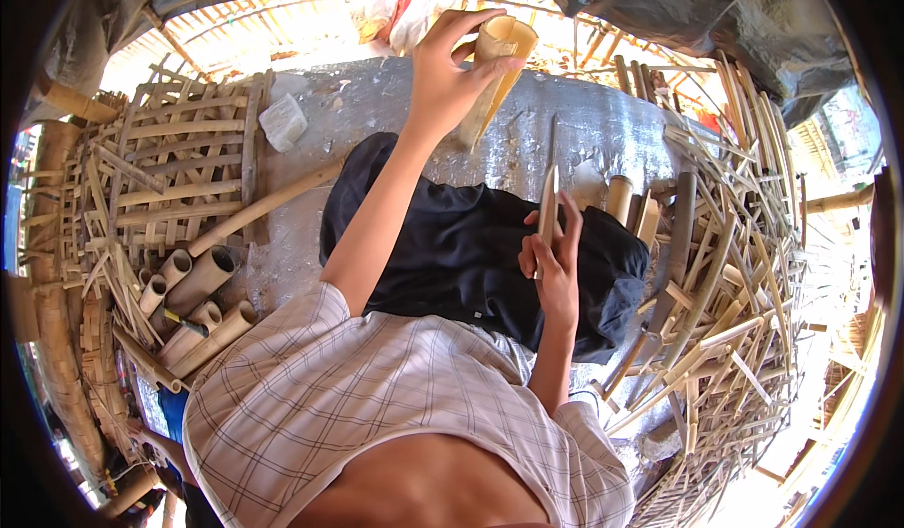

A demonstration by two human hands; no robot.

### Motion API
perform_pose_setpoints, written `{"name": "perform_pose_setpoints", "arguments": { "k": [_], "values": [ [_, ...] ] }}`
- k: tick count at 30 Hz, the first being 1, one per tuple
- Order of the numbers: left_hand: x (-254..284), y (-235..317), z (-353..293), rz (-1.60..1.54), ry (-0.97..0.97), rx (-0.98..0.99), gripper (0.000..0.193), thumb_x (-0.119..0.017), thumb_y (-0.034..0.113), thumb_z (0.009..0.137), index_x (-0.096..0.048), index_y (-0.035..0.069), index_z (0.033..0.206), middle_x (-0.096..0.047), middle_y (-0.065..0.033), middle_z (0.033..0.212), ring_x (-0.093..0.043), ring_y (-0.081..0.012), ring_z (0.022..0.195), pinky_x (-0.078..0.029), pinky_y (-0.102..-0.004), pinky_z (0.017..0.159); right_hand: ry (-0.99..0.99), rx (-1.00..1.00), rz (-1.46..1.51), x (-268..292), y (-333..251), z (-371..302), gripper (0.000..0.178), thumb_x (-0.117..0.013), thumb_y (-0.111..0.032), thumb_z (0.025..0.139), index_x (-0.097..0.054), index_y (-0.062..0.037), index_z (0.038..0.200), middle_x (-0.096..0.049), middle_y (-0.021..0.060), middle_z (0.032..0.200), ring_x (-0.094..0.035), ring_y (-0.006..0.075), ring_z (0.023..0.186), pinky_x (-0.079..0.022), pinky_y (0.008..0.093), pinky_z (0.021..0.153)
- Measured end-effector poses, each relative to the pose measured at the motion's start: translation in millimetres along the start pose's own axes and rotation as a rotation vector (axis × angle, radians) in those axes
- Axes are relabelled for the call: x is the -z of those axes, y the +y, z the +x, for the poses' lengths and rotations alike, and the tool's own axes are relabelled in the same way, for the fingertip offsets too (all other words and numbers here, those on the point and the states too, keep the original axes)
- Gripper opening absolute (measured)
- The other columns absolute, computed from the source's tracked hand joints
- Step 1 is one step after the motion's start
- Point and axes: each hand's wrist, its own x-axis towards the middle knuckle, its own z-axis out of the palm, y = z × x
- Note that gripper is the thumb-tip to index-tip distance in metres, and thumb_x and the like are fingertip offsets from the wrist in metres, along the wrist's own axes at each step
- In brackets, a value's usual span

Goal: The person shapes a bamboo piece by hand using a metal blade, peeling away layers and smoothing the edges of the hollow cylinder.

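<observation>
My left hand (pixel 450 81) is raised over the far side of the grey floor sheet, its fingers wrapped round a cut bamboo tube (pixel 488 106). The tube's round open end faces up, and its lower part tapers to a split, slanting edge. In front of my right knee, my right hand (pixel 556 262) grips a slim knife (pixel 549 194) with its long narrow blade pointing away from me. Knife and tube are apart. Dark cloth (pixel 443 236) covers my bent legs between the two hands.
Several bamboo tubes (pixel 202 278) lie at my left, below a woven bamboo lattice (pixel 184 161). A long pole (pixel 268 206) lies near them. A pale block (pixel 282 123) sits on the sheet (pixel 334 104). Heaps of bamboo strips (pixel 734 330) fill the right side, beside a short upright tube (pixel 619 198).
</observation>
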Motion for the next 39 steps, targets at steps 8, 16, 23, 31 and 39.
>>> {"name": "perform_pose_setpoints", "arguments": {
  "k": [8, 16, 23, 31, 39],
  "values": [
    [-39, 8, -12, -0.057, 0.035, 0.004, 0.057, -0.092, 0.005, 0.075, -0.067, 0.0, 0.126, -0.064, -0.0066, 0.12, -0.067, -0.0174, 0.113, -0.06, -0.0325, 0.098, -0.101, 0.241, -0.008, -12, -69, 21, 0.048, -0.054, -0.021, 0.11, -0.036, 0.0026, 0.148, -0.057, 0.0087, 0.085, -0.044, 0.0057, 0.048, -0.035, 0.0207, 0.042],
    [-44, 16, -25, 0.044, 0.057, -0.057, 0.057, -0.092, 0.008, 0.074, -0.068, 0.001, 0.125, -0.067, -0.0084, 0.118, -0.069, -0.0189, 0.109, -0.059, -0.0321, 0.092, -0.114, 0.119, -0.078, -33, -71, 43, 0.035, -0.049, -0.019, 0.112, -0.043, 0.0048, 0.137, -0.051, 0.0023, 0.066, -0.039, 0.0054, 0.043, -0.031, 0.0221, 0.038],
    [-43, 14, -26, 0.072, 0.063, -0.097, 0.054, -0.091, 0.015, 0.076, -0.068, 0.002, 0.122, -0.072, -0.0127, 0.11, -0.072, -0.0247, 0.101, -0.058, -0.0356, 0.09, -0.237, 0.013, 0.185, -33, -70, 46, 0.054, -0.047, -0.036, 0.113, -0.044, 0.0065, 0.146, -0.041, 0.001, 0.069, -0.034, 0.004, 0.042, -0.029, 0.0213, 0.036],
    [-38, 10, -26, -0.01, -0.058, -0.035, 0.056, -0.089, 0.017, 0.082, -0.064, -0.002, 0.129, -0.071, -0.0116, 0.123, -0.069, -0.0173, 0.111, -0.055, -0.0328, 0.098, -0.224, -0.078, 0.252, -26, -75, 46, 0.056, -0.052, -0.038, 0.111, -0.047, 0.0063, 0.144, -0.042, 0.0, 0.069, -0.033, 0.0035, 0.043, -0.027, 0.0206, 0.036],
    [-52, 5, -32, -0.085, -0.016, 0.019, 0.052, -0.086, 0.011, 0.085, -0.062, -0.001, 0.129, -0.07, -0.0094, 0.122, -0.065, -0.017, 0.112, -0.05, -0.0329, 0.1, -0.01, 0.04, 0.144, -64, -63, 33, 0.051, -0.049, -0.035, 0.112, -0.049, 0.0071, 0.141, -0.043, 0.0007, 0.068, -0.033, 0.0029, 0.042, -0.026, 0.0205, 0.037]
  ]
}}
